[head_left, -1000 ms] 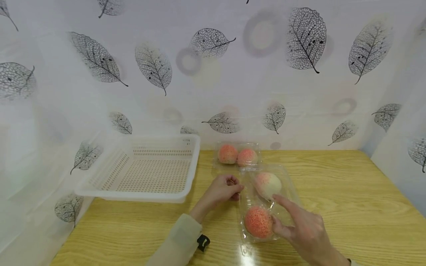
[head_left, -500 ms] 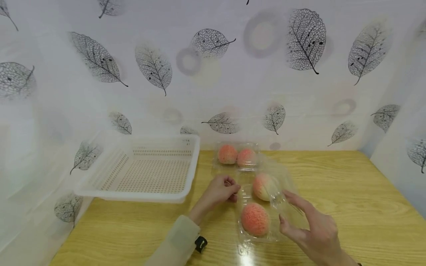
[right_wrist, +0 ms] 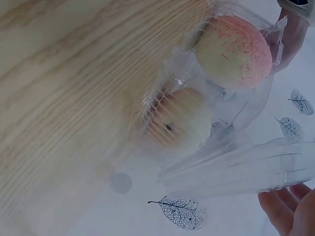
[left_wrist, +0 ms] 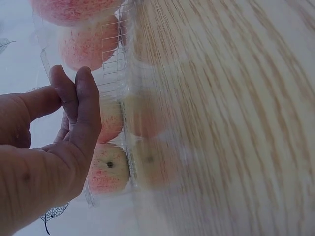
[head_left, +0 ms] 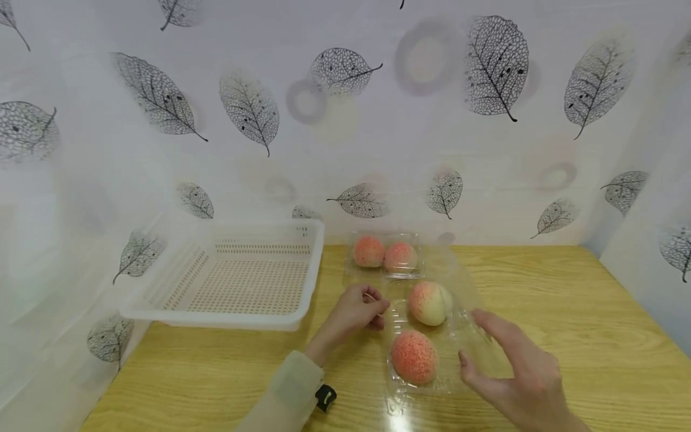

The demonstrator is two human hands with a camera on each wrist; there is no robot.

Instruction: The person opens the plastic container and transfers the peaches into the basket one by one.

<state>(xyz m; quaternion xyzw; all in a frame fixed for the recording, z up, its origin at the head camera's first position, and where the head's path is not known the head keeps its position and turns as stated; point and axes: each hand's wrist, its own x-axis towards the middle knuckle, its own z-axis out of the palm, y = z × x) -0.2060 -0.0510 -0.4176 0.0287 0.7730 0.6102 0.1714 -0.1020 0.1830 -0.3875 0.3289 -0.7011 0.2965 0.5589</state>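
A clear plastic clamshell container [head_left: 398, 312] lies on the table with a pale pink-and-cream peach [head_left: 430, 304] and a redder peach [head_left: 414, 357] in it. My left hand [head_left: 358, 309] pinches its left rim with thumb and bent fingers. On the opposite side my right hand [head_left: 520, 366] has thumb and index finger spread wide. In the right wrist view, fingertips of that hand touch the outer edge of the clear lid [right_wrist: 241, 169], which stands swung away from the peaches. Both peaches show uncovered in the head view.
Behind, a second clear container [head_left: 402, 276] with two peaches [head_left: 369, 251] stands against the leaf-print curtain [head_left: 378, 120]. A white perforated basket [head_left: 248, 282] sits at the left. The wooden table [head_left: 567, 312] extends to the right.
My right hand has moved right, away from the peaches, with the lid tilting that way. The container has shifted slightly left. My left hand keeps nearly the same place at the rim.
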